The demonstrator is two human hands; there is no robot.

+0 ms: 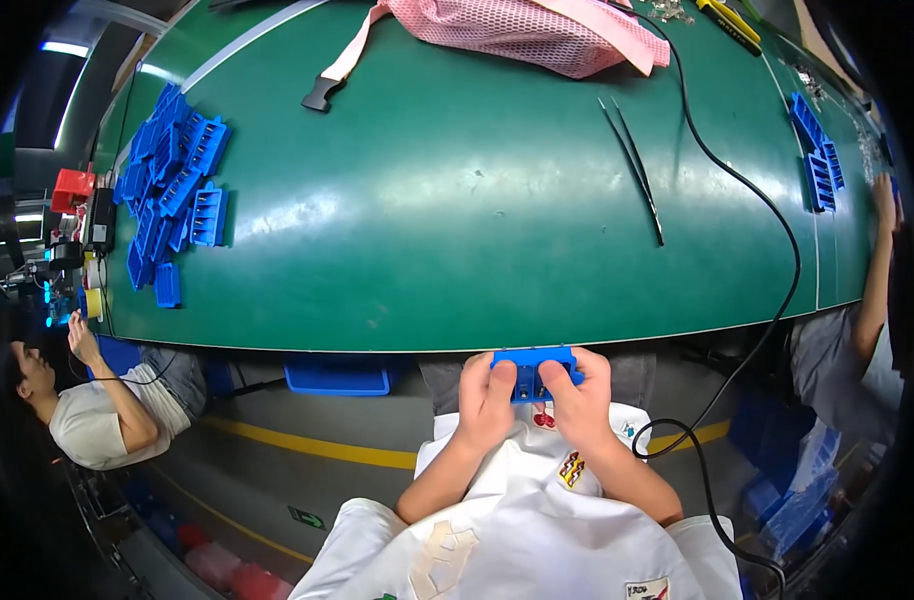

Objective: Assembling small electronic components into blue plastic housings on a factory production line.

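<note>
Just off the table's near edge, above my lap, a small blue plastic housing (532, 358) with open compartments is held in both hands. My left hand (488, 398) grips its left end, thumb pressed at the compartments. On the other end my right hand (577, 396) is closed the same way, its thumb beside the left one. Small metal bits show inside the housing between the thumbs. The fingers behind it are hidden.
A heap of similar blue housings (167, 190) lies at the left, and a few more (819, 165) at the far right. Tweezers (637, 175), a black cable (747, 185) and a pink mesh bag (537, 35) rest on the green table (397, 220). A blue bin (337, 376) stands below; people sit on both sides.
</note>
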